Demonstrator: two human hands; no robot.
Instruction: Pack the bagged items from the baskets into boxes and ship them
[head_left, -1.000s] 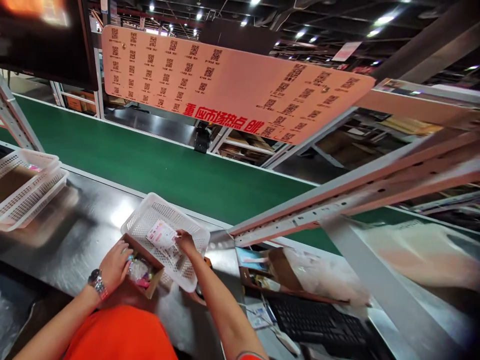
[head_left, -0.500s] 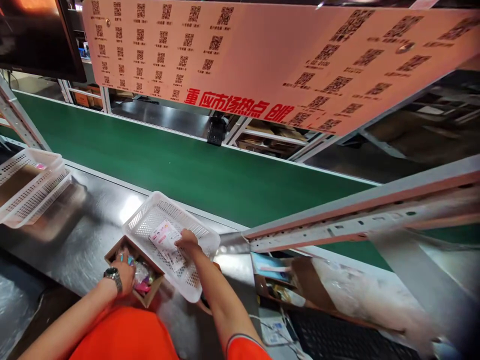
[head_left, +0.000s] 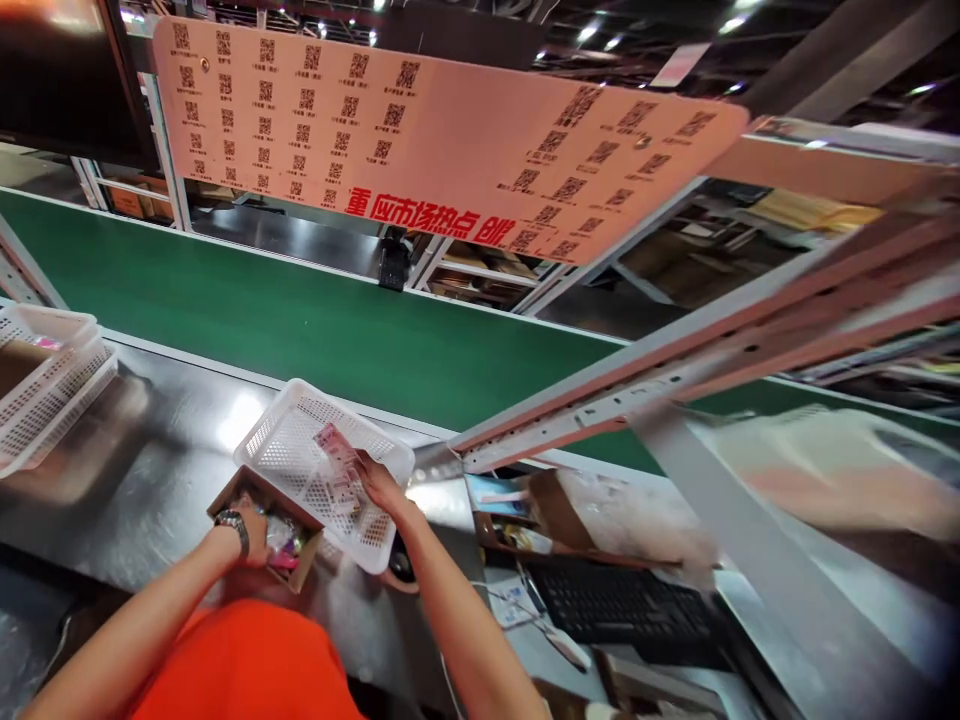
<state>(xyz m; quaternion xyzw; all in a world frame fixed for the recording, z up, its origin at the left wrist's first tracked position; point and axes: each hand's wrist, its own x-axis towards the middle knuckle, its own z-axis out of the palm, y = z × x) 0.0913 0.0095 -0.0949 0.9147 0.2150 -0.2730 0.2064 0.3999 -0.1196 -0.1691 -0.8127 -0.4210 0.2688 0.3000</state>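
A white perforated basket (head_left: 292, 445) sits on the steel worktop, tilted against an open brown cardboard box (head_left: 300, 565). My right hand (head_left: 379, 485) grips a flat printed packet (head_left: 337, 465) and lifts it on edge inside the basket. My left hand (head_left: 251, 530), with a wristwatch on the wrist, reaches down into the box, where small colourful wrapped items (head_left: 281, 545) lie. The left fingers are hidden inside the box.
Behind the steel worktop (head_left: 150, 470) runs a green conveyor belt (head_left: 300, 320). Stacked white baskets (head_left: 45, 385) stand at the far left. A black keyboard (head_left: 622, 605) and an open carton with plastic wrap (head_left: 600, 515) lie to the right. A QR-code board (head_left: 420, 140) hangs overhead beside slanted metal rails (head_left: 675, 375).
My right hand has taken the packet that lay flat in the basket and raised it on edge. My left hand has sunk deeper into the box.
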